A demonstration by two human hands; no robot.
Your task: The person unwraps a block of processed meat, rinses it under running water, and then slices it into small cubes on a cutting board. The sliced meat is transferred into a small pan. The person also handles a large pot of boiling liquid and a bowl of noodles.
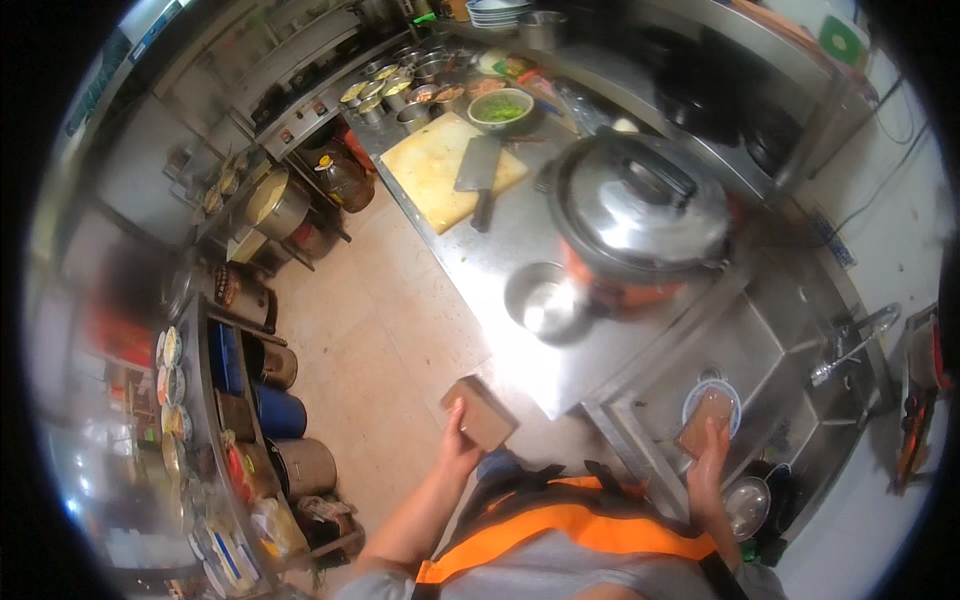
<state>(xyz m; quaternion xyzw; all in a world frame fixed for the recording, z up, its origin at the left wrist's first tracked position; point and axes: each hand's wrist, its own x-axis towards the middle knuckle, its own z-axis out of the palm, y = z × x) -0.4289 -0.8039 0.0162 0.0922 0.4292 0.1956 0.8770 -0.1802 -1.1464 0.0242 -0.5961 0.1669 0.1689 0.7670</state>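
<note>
My left hand point(459, 442) grips a brown rectangular block point(481, 414), with the thumb laid on its upper face. That block is in the air over the floor, just off the near corner of the steel worktop point(517, 375). Over the sink point(750, 345), my right hand point(709, 457) holds a second brown block point(705, 424), wet and shiny on top. Under or behind this block shows a white bowl with a blue rim point(688, 401), partly covered by it. I cannot tell whether block and bowl touch. What the blocks are made of is unclear.
A lidded pot point(637, 217) and a steel pot point(547, 304) stand on the worktop. A cleaver point(477, 169) lies across a cutting board point(420, 161), near a bowl of chopped greens point(501, 109). The faucet point(855, 349) juts over the sink. Shelving with bins point(281, 411) lines the left.
</note>
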